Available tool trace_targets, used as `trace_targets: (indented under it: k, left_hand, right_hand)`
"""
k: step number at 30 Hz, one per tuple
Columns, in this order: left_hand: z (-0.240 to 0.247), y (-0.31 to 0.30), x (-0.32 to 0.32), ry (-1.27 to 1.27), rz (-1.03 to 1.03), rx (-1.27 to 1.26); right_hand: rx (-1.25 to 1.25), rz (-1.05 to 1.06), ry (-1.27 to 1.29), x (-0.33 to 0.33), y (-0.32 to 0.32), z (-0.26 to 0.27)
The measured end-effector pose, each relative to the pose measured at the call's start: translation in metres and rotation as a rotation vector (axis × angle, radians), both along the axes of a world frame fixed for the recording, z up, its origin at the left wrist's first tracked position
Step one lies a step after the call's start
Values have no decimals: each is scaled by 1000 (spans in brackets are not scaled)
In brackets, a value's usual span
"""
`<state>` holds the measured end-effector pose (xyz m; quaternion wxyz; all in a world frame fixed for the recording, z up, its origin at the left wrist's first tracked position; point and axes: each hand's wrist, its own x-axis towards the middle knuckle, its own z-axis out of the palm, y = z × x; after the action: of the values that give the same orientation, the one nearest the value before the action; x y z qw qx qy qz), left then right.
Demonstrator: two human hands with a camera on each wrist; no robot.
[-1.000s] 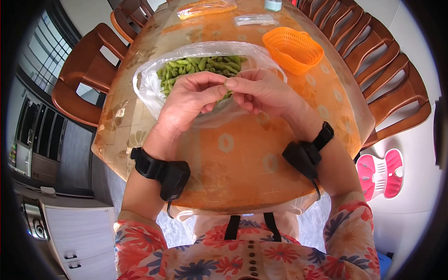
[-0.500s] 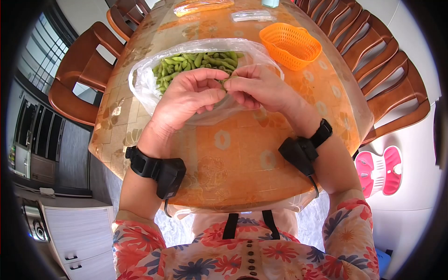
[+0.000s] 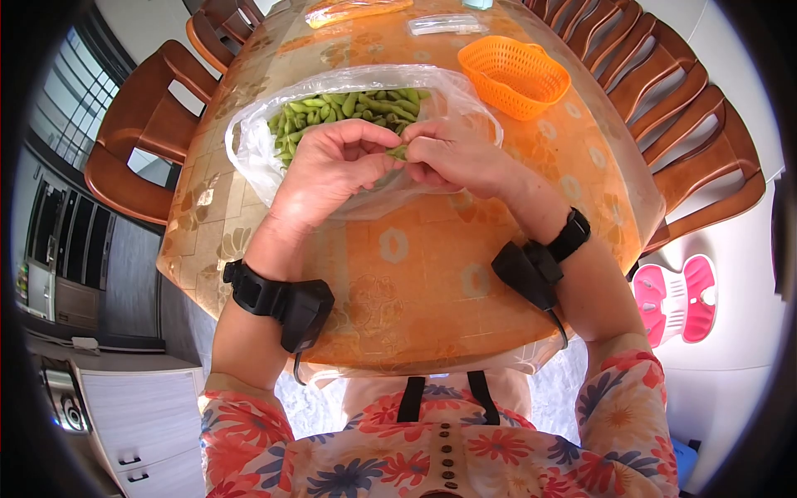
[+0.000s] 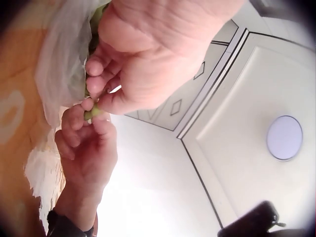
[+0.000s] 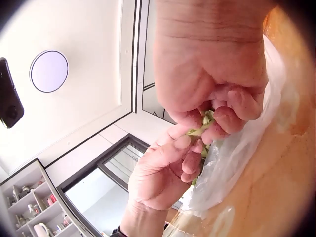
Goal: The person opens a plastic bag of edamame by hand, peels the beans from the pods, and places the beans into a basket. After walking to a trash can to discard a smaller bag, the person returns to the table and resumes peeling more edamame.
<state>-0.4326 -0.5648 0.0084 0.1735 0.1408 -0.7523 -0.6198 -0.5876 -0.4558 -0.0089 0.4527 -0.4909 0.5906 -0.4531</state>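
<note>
Between the fingertips of both hands is a green edamame pod, small and partly hidden by the fingers. My left hand pinches one end of it with thumb and forefinger. From the other side, my right hand grips it with curled fingers. In the right wrist view the pod looks split or bent between the two thumbs. Just beyond the hands, a clear plastic bag lies spread wide, with a heap of edamame pods inside. The hands overlap its near side.
An orange perforated basket stands to the right of the bag. Farther back lie a clear plastic package and a long wrapped orange item. Wooden chairs line both sides of the cloth-covered table.
The pod, hidden by the fingers a second ago, now shows between the fingertips. My right hand has turned inward with its fingers curled tighter. The bag and basket sit slightly higher in the view.
</note>
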Motion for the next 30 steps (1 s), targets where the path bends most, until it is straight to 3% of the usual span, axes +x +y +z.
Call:
trace_targets:
  k: [4, 6, 9, 12, 20, 25, 30]
  left_hand:
    - [-8, -3, -1, 67, 2, -59]
    - [-11, -6, -3, 118, 42, -82]
    - [-10, -8, -2, 210, 125, -62]
    - [-13, -7, -6, 281, 164, -4]
    - [-17, 0, -9, 300, 121, 14]
    - [-17, 1, -8, 227, 182, -123]
    - [-15, 3, -7, 221, 140, -52]
  right_hand:
    - [81, -63, -160, 2, -1, -3]
    - [16, -259, -318, 6, -4, -6]
    - [-4, -347, -451, 6, -2, 1]
    - [-46, -186, -583, 6, 0, 5]
    - [-102, -206, -582, 13, -1, 3]
    - [-93, -190, -623, 14, -1, 2]
    - [-121, -195, -580, 14, 0, 1]
